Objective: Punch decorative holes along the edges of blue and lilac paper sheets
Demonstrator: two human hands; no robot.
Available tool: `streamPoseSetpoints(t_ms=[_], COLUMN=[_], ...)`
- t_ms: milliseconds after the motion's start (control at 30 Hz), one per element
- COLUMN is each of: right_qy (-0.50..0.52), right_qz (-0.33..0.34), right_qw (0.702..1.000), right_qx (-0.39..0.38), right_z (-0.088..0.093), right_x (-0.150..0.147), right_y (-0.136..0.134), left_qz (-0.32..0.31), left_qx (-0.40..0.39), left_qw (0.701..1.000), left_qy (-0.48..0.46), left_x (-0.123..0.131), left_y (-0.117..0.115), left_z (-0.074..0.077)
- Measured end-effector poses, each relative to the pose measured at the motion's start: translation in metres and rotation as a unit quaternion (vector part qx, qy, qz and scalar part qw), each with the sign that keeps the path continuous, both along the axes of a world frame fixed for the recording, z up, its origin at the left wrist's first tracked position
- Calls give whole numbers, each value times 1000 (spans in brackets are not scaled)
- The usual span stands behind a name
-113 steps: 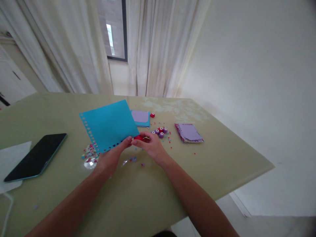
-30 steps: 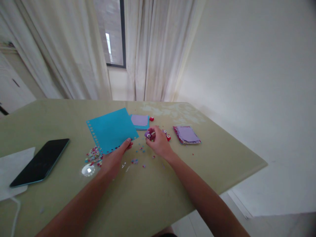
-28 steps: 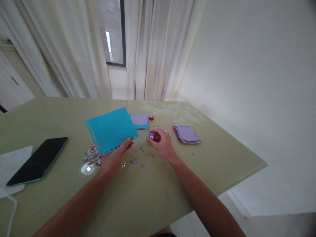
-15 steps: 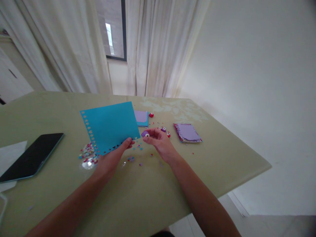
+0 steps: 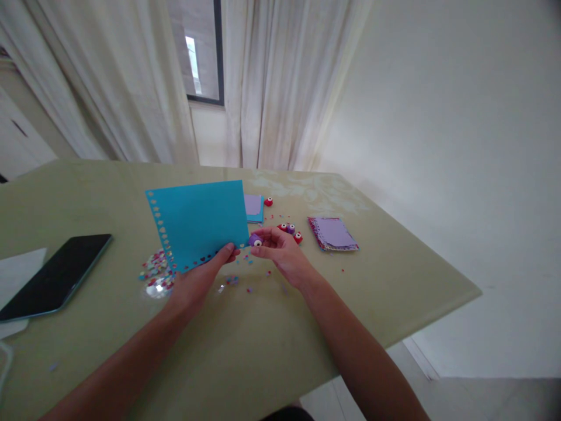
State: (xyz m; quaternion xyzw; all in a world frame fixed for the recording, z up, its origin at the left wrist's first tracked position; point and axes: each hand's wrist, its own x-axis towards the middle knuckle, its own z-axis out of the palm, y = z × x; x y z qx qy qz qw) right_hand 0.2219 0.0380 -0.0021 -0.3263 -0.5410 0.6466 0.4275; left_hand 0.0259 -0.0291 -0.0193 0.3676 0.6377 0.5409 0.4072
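Note:
My left hand (image 5: 205,270) grips a sheet of blue paper (image 5: 201,222) by its lower edge, thumb in front. Small shaped holes run down the sheet's left side and along its bottom. Between the thumb and fingers of my right hand (image 5: 280,251) is a small purple craft punch (image 5: 255,240), right at the sheet's lower right corner. Whether the corner sits inside the punch's slot I cannot tell. Beyond my right hand lie several more punches, among them a red one (image 5: 298,238). Another red punch (image 5: 269,202) stands farther back.
Punched paper bits (image 5: 158,266) are heaped at left, partly behind the sheet, with others scattered mid-table. A stack of purple and red paper (image 5: 333,234) lies right, and purple and blue sheets (image 5: 254,206) lie behind. A black tablet (image 5: 56,278) rests on white paper (image 5: 20,266).
My right hand has brought the purple punch slightly left, up to the sheet's corner. The blue sheet has turned a little, its right edge now more upright.

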Motion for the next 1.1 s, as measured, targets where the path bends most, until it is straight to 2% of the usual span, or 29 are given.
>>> streamPoseSetpoints(t_ms=[100, 233, 367, 633, 867, 1100], right_qy=[-33, -91, -92, -114, -110, -104], right_qz=[3, 26, 39, 43, 75, 70], right_qw=[999, 995, 995, 992, 991, 992], right_qx=[11, 23, 17, 21, 1, -24], right_z=[5, 11, 10, 8, 8, 5], right_x=[3, 8, 10, 9, 6, 5], right_y=[-2, -5, -5, -1, -5, -4], left_qz=[-6, -4, -12, -17, -59, -76], left_qx=[-4, -15, 3, 21, 24, 29], left_qw=[1000, 998, 995, 994, 997, 997], left_qy=[21, 67, 104, 110, 43, -10], left_x=[-1, 0, 3, 6, 11, 13], left_y=[1, -2, -4, -3, -5, -4], left_z=[0, 14, 25, 27, 34, 26])
